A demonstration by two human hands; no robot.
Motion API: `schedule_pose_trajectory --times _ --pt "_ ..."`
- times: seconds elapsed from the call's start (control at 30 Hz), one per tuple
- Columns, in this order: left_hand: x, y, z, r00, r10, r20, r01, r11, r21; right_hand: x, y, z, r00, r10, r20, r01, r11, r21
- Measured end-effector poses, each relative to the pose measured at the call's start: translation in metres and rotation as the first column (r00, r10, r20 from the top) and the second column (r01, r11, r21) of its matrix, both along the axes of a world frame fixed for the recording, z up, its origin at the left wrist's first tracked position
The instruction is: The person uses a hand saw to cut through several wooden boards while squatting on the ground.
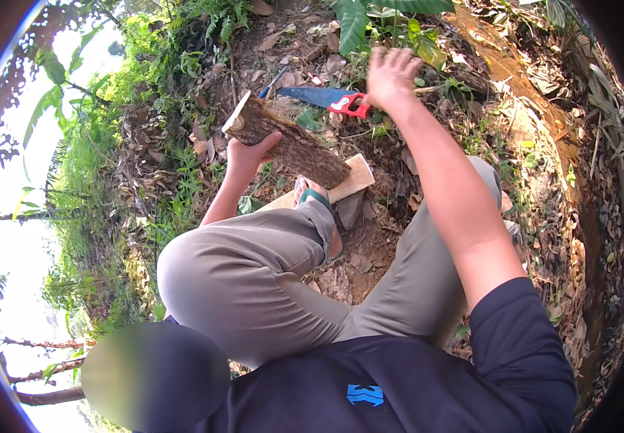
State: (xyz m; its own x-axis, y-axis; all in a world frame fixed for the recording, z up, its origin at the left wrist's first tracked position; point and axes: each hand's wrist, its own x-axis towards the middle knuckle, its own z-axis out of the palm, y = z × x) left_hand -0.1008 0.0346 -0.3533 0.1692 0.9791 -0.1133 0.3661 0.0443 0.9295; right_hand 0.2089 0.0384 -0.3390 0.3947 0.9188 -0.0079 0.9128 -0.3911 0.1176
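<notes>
A thick piece of split log with rough brown bark and a pale cut end leans in my left hand, whose thumb lies over the bark while the other fingers are hidden. Its lower end rests on or against a pale wooden board by my sandalled foot. My right hand is stretched out with its fingers apart and nothing in it. Close beside that hand, a hand saw lies on the ground, with a dark blade and a red and white handle.
A slim blue pen-like tool lies past the log. A grey stone sits under the board. Dry leaves and soil cover the ground, green plants grow at the left, and a broad leaf hangs at the far side.
</notes>
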Motion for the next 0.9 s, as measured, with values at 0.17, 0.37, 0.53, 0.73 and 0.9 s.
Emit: schedule_pose_trajectory --times 0.17,0.37,0.53,0.73,0.9 --pt "0.004 0.004 0.002 0.999 -0.034 0.032 0.033 0.999 0.029 -0.064 0.003 -0.033 0.321 0.624 -0.712 -0.501 0.750 0.432" --pt "-0.016 0.009 -0.006 0.992 -0.109 0.061 0.105 0.992 0.064 -0.085 0.001 -0.043 0.195 0.667 -0.719 -0.470 0.707 0.528" --pt "-0.008 0.005 -0.010 0.991 -0.103 0.084 0.098 0.993 0.069 -0.072 0.009 -0.070 0.040 0.477 -0.878 -0.303 0.843 0.445" --pt "-0.016 0.005 -0.008 0.999 -0.046 0.016 0.045 0.998 0.032 -0.084 -0.010 -0.060 0.187 0.658 -0.729 -0.323 0.742 0.587" --pt "-0.017 0.004 -0.010 0.998 -0.058 0.025 0.057 0.998 0.023 -0.080 -0.018 -0.052 0.171 0.769 -0.615 -0.509 0.604 0.613"
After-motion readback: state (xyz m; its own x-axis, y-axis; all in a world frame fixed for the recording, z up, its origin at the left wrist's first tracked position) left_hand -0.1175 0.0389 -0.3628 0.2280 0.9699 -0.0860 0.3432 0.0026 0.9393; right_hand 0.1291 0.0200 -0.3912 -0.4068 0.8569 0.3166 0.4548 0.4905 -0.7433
